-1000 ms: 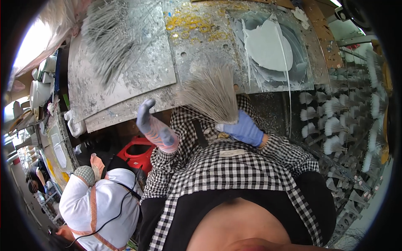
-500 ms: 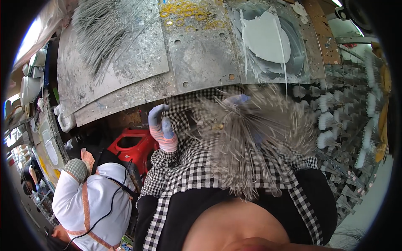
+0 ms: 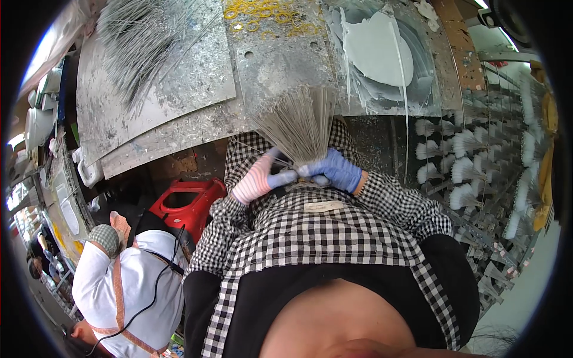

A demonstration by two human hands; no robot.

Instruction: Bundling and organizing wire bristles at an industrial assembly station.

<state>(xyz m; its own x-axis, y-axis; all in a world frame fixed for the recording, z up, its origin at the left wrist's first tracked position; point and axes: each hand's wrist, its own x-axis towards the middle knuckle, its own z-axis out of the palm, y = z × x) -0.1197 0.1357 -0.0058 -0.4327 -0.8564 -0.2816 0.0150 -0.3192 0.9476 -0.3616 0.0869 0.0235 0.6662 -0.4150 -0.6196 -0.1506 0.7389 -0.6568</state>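
A fanned bundle of thin grey strands (image 3: 304, 122) points away from me, its spread tips over the near edge of the worktable (image 3: 179, 134). My right hand (image 3: 335, 170), in a blue glove, is closed around the bundle's narrow end at my lap. Beside that end is my left hand (image 3: 259, 179), in a pink-and-white striped glove with grey-blue fingertips. Its thumb and forefinger stand apart, the thumb tip close to the right fingers; its other fingers are partly hidden. A small pale strip (image 3: 323, 206) lies on my checked apron (image 3: 334, 238).
A heap of loose grey strands (image 3: 140, 53) lies on the table's left. Yellow rings (image 3: 268, 15) are at the back, and white paste (image 3: 379, 51) covers a board at right. Strand tufts (image 3: 468, 146) fill a rack at right. A red stool (image 3: 191, 200) and a person in white (image 3: 134, 280) are at left.
The bundle, blurred and hanging toward my chest before, has swung round so its tips point at the table. My left hand has moved right to its narrow end.
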